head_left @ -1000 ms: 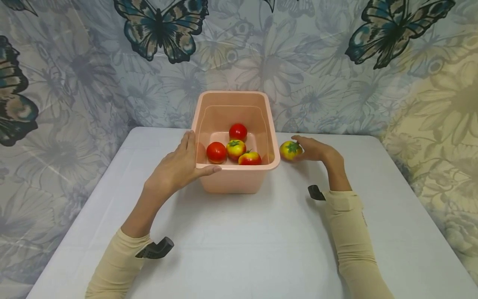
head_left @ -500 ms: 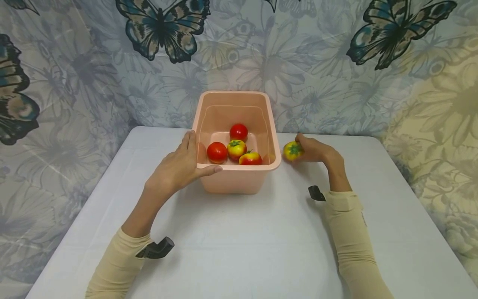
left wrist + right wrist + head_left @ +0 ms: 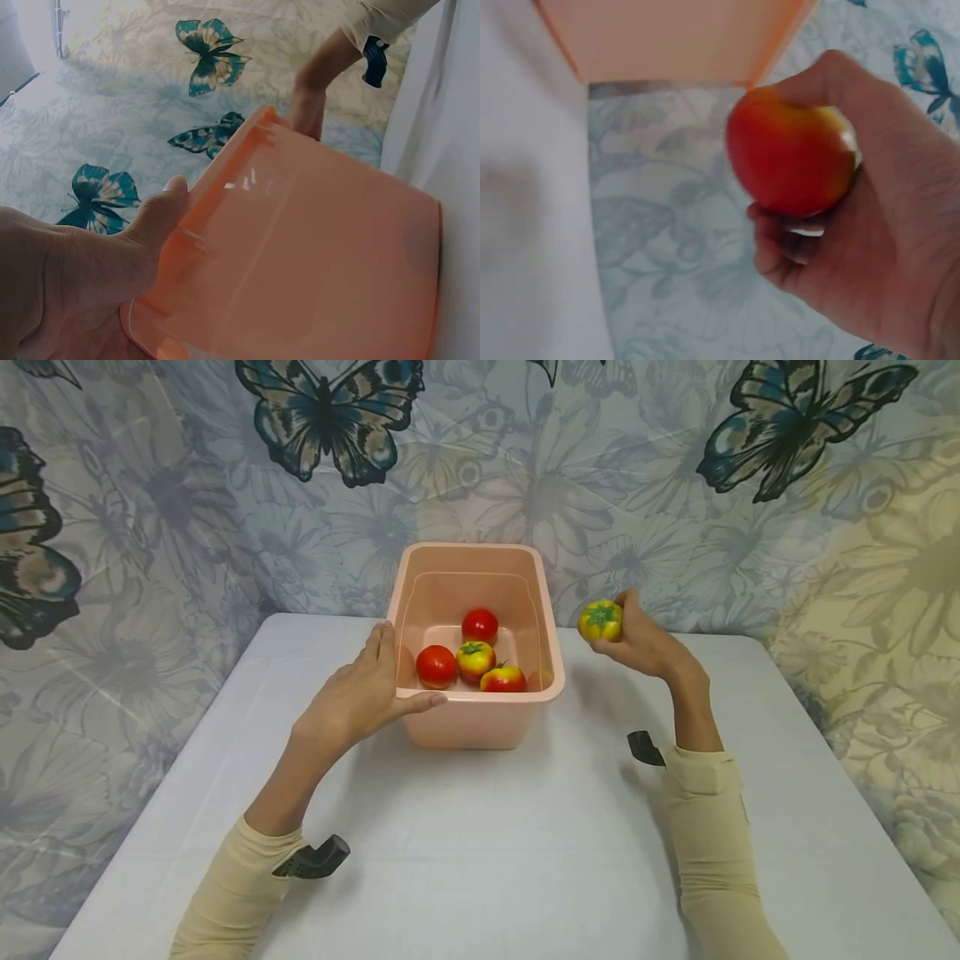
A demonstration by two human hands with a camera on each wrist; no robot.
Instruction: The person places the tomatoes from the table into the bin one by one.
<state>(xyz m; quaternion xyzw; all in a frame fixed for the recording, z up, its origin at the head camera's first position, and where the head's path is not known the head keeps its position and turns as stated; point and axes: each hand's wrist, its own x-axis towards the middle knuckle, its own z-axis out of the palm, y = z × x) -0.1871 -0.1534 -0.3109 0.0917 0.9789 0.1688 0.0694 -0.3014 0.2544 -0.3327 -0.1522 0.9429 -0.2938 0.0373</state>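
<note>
My right hand (image 3: 648,639) holds a red-and-yellow tomato (image 3: 600,622) with a green top, raised to the right of a peach plastic bin (image 3: 468,724). In the right wrist view, the thumb lies over the tomato (image 3: 787,161) and curled fingers come up beneath it. My left hand (image 3: 352,693) rests on the bin's near left corner, fingers straight along its side and thumb stretched across the front rim. Inside the bin lie two red tomatoes, one at the front left (image 3: 436,667) and one behind (image 3: 480,625), plus two red-and-yellow ones (image 3: 475,660).
The bin stands on a white-covered table (image 3: 480,843), toward its far edge. Behind and beside it hangs a floral cloth (image 3: 540,485) with butterflies. A small black device sits at each wrist, left (image 3: 315,858) and right (image 3: 645,748).
My right hand has taken hold of the tomato beside the bin and lifted it up off the table, slightly to the right. The left hand and the bin have stayed in place.
</note>
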